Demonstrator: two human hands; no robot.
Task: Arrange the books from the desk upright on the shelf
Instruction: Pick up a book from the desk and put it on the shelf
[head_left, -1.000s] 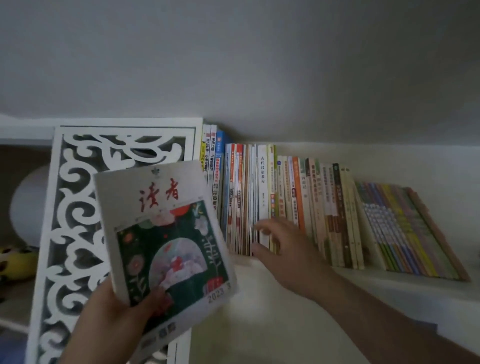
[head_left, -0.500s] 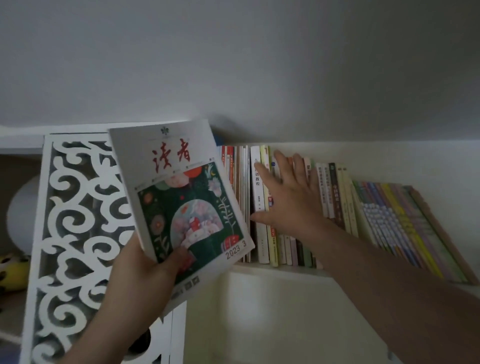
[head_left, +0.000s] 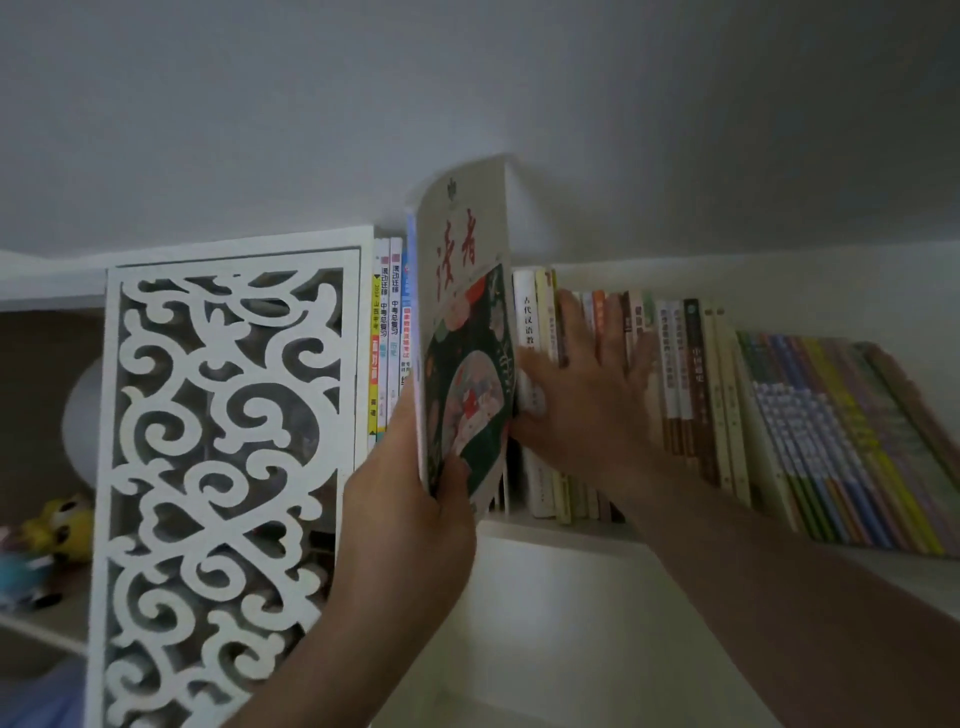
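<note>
1. Since half a second ago the magazine (head_left: 470, 332) has turned from cover-on to nearly edge-on and gone up into the row of books (head_left: 675, 384), where before it was held in front of the lattice panel (head_left: 223, 467).
2. It stands almost upright between the left group of spines (head_left: 387, 332) and a white book (head_left: 529, 332); its top rises above the neighbours and bends slightly to the right.
3. Its lower edge is at the shelf (head_left: 545, 530) front; whether it rests on the board I cannot tell.
4. The left hand (head_left: 410, 499) grips the magazine at its lower corner, thumb curled over the dark green cover and fingers hidden behind it.
5. The right hand (head_left: 582, 395) has stayed flat on the spines just right of the magazine, fingers straight and spread, pressing those books rightward; its thumb lies by the white book.
6. A dark gap shows between the magazine and the white book, low down.
7. Further right the books lean more and more, the colourful set (head_left: 841, 441) at the end tilted most.
8. Left of the lattice panel, an open compartment holds a pale round thing (head_left: 83, 421) and a yellow toy (head_left: 62, 525), both blurred.
9. Behind and above is a plain grey wall (head_left: 467, 104).
</note>
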